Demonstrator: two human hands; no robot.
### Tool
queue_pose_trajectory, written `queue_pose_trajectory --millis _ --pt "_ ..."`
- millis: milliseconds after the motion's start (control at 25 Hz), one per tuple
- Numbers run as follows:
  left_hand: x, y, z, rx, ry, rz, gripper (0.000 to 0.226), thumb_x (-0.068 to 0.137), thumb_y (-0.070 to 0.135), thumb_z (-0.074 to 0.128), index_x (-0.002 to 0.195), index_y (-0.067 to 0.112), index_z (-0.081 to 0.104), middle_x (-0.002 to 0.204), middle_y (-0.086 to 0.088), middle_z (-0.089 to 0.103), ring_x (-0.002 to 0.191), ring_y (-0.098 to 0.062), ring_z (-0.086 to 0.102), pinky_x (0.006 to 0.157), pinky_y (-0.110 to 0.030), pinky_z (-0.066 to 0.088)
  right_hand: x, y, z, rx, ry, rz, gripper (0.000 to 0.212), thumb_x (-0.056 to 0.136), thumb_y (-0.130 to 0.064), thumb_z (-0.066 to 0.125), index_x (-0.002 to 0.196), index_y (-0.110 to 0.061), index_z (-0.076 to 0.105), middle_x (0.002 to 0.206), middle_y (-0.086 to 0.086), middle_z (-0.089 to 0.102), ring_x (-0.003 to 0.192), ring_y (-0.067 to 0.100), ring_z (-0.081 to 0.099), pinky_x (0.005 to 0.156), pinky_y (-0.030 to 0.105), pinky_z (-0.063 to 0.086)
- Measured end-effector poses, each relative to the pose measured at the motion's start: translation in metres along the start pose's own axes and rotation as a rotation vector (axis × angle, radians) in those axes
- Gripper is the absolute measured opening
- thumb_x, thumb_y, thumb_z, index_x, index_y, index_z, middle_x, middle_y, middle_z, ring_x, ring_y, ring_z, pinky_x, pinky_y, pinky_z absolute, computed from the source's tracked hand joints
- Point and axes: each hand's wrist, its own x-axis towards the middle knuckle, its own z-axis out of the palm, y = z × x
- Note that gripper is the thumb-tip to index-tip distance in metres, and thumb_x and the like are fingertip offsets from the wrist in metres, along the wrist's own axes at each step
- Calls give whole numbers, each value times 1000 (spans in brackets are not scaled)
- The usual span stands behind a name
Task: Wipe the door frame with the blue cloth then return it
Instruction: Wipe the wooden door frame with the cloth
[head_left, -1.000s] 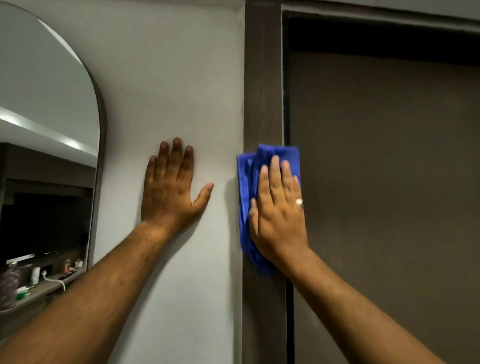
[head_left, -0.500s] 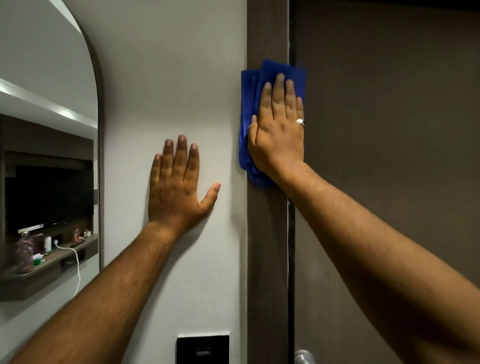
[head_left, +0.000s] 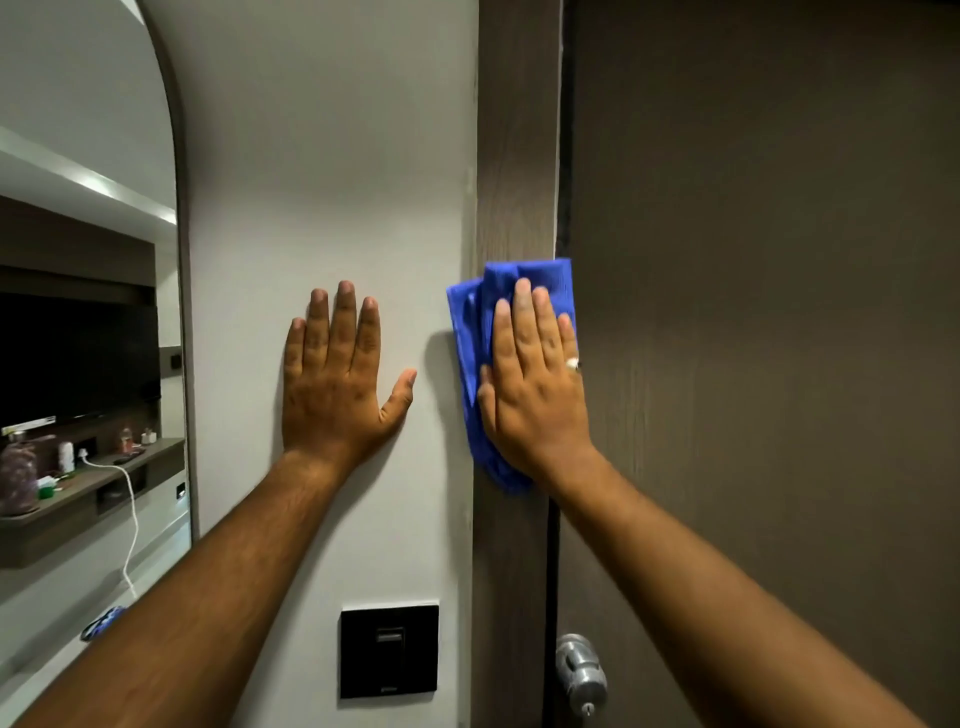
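The dark wooden door frame (head_left: 517, 156) runs vertically through the middle of the view, between a white wall and a brown door. My right hand (head_left: 535, 384) lies flat on the folded blue cloth (head_left: 470, 322), pressing it against the frame at mid height. The cloth sticks out above my fingertips and below my wrist. My left hand (head_left: 337, 379) rests flat on the white wall to the left of the frame, fingers spread, holding nothing.
The brown door (head_left: 753, 312) is closed, with a metal knob (head_left: 582, 673) low beside the frame. A black switch plate (head_left: 389, 649) sits on the wall below my left hand. An arched mirror (head_left: 88, 312) at left reflects a shelf with small items.
My right hand has slid the cloth down the frame from its higher spot half a second ago. The view has tilted down, showing the knob and switch plate. My left hand stays on the wall.
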Motion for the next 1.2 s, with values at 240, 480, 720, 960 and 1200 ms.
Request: queue_pose_trajectory --millis 240,480,720,960,1200 --pt "-25 0 8 7 -3 18 79 92 57 28 153 12 5 161 -18 10 149 -33 2 120 -43 -2 18 -1 11 70 107 137 61 96 -30 29 148 -3 13 157 21 14 146 33 8 120 49 6" --pt "-49 2 8 12 -59 20 75 94 53 26 152 10 8 161 -20 12 148 -36 6 119 -47 2 -151 -36 38 35 -60 95 63 97 -35 31 147 -6 8 159 10 -17 147 28 -7 119 48 3" --pt "-75 6 1 2 -187 12 75 95 51 26 152 7 4 161 -19 6 149 -36 1 120 -49 4 -141 -30 13 343 -138 147 55 95 -26 35 147 -9 24 157 11 17 147 26 6 118 50 13" --pt "-104 23 -22 -138 -334 -46 78 90 41 51 152 10 14 161 -16 0 149 -33 -3 120 -47 3 -131 -17 -11 508 -109 624 59 88 -16 58 142 -20 35 152 12 29 138 30 31 105 53 34" --pt "-159 58 -51 -424 -361 -245 47 82 29 64 124 11 58 143 -20 48 135 -40 41 107 -48 36 -160 -6 -32 681 -164 1001 17 83 -24 67 95 -19 57 96 1 66 87 20 61 72 30 45"
